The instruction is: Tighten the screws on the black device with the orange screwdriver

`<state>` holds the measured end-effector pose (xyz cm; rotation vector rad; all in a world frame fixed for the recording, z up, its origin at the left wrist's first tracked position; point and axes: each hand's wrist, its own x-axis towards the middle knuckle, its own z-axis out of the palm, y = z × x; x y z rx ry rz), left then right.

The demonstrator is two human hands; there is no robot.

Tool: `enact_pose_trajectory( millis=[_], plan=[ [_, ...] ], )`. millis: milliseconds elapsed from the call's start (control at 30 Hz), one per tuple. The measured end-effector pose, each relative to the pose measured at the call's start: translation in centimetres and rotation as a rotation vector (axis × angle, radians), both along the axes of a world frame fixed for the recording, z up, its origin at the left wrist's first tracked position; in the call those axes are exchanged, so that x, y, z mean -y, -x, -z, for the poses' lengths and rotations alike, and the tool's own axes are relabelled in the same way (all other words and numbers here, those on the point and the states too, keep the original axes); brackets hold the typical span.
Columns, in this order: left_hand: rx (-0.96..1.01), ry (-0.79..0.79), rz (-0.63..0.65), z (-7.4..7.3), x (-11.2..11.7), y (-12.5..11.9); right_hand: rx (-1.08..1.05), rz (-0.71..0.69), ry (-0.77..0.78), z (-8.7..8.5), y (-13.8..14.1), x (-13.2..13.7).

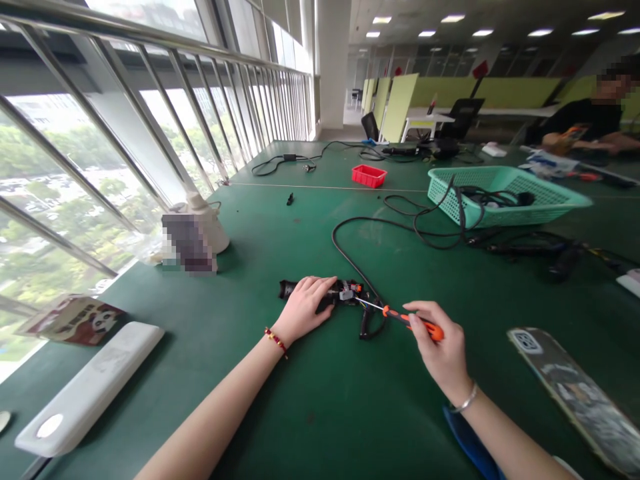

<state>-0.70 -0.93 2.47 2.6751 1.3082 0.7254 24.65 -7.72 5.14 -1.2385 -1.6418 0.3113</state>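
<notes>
One screwdriver [413, 323] is clamped in the right hand [443, 345], its tip at the black tool [346, 295], which the left hand [306, 308] clasps on the table [310, 433]. Green surface spreads nearside of the tool, with a phone [570, 393] well to its right and the railing-side edge [120, 287] well to its left.

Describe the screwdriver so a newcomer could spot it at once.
On the green table, find the right hand, with a silver bangle at its wrist. It holds the screwdriver, its thin shaft reaching to the black device. Its orange-and-black handle sets it apart from the dark cable nearby.
</notes>
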Motion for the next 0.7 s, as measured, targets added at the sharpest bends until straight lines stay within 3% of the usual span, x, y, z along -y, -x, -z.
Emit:
enact_pose_trajectory(
  millis=[233,433,700],
  plan=[
    [-0.002,0.005,-0.004,0.0,0.0,0.0,0.064,-0.063,-0.025,-0.5,-0.4,0.0],
    [-0.019,-0.030,-0.023,0.3,0.0,0.0,0.104,0.053,-0.175,-0.4,-0.7,-0.7],
    [-0.015,-0.015,-0.082,0.1,-0.2,-0.1,0.154,0.102,-0.043,-0.7,-1.0,-1.0]
  ],
)
